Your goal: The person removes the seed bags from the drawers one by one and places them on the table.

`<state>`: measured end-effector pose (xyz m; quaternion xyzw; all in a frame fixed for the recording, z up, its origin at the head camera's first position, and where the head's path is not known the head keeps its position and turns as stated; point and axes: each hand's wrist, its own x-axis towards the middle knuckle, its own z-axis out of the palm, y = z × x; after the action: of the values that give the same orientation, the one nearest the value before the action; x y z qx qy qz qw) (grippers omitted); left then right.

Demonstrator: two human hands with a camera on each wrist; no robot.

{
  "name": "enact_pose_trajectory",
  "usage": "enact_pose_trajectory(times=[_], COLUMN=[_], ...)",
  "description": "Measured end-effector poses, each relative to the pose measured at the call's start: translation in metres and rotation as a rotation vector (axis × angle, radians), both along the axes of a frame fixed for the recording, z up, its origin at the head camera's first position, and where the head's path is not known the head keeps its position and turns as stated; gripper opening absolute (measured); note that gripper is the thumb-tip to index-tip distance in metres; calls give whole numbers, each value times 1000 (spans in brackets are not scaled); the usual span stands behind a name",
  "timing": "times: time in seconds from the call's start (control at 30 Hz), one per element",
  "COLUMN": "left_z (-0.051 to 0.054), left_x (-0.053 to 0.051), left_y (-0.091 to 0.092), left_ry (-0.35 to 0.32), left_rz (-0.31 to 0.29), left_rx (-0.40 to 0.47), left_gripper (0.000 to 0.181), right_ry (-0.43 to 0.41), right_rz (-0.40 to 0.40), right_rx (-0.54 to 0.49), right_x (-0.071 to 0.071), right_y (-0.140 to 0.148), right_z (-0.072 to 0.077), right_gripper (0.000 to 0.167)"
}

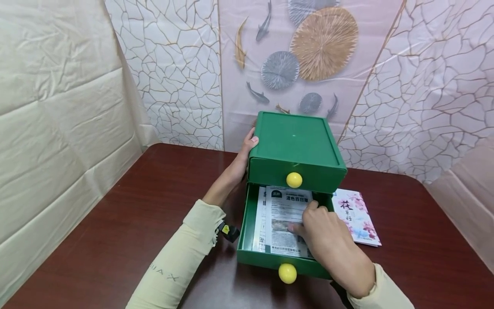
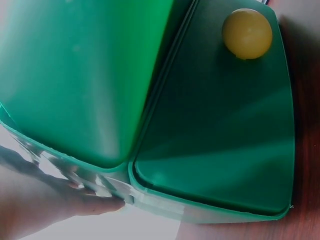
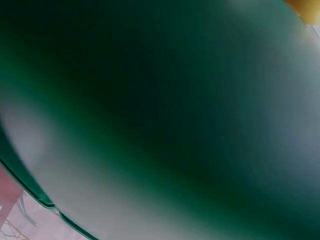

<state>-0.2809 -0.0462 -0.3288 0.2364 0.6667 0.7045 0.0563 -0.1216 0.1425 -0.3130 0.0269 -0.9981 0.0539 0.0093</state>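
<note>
A green two-drawer box (image 1: 293,138) has its lower drawer (image 1: 257,256) pulled out and its upper drawer (image 1: 266,171) closed. Each drawer front carries a round yellow knob (image 1: 287,273). Printed leaflets (image 1: 289,210) lie in the lower drawer. My right hand (image 1: 329,238) reaches in from the right, thumb over the top leaflet and fingers bent at its right edge; the undersides of those fingers are hidden. Against the box's left side rests my left hand (image 1: 240,161), its fingers extended along the wall. In the left wrist view, the left thumb (image 2: 102,203) touches that side.
A booklet (image 1: 356,214) with pink blossoms lies on the dark red table (image 1: 115,223), right of the box and partly behind it. Patterned cloth (image 1: 177,77) hangs behind the table, and pale cloth (image 1: 61,107) hangs at the left.
</note>
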Motion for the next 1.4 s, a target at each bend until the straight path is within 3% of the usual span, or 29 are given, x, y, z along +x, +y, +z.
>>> enact_pose_trajectory(times=[0.2,0.33,0.63,0.73,1.0,1.23,1.4], left_z=[-2,-3,-5,-4,0,-1,-2], left_x=[2,3,1,-1,-3,-4,-3], left_y=[0,-1,-8,-8,-7,-3,-4], left_ry=[0,8,28,28,36,34,35], left_rz=[-5,-9,-28,-35,-39,-69,-73], left_rx=[-16,-15,-20,-26,-3,0,5], left_gripper=[83,82,82,84,86,84,82], right_ry=[47,77,43,21,-137,-352,-387], right_rz=[2,28,47,58,113,77,106], right_rx=[-31,-106,-249,-330,-559,-803,-908], right_x=[5,6,2,0,-8,-6,-4], right_y=[2,4,3,6,22,40,45], right_z=[-1,-1,-1,2,15,22,22], right_gripper=[68,68,81,78,68,62,64])
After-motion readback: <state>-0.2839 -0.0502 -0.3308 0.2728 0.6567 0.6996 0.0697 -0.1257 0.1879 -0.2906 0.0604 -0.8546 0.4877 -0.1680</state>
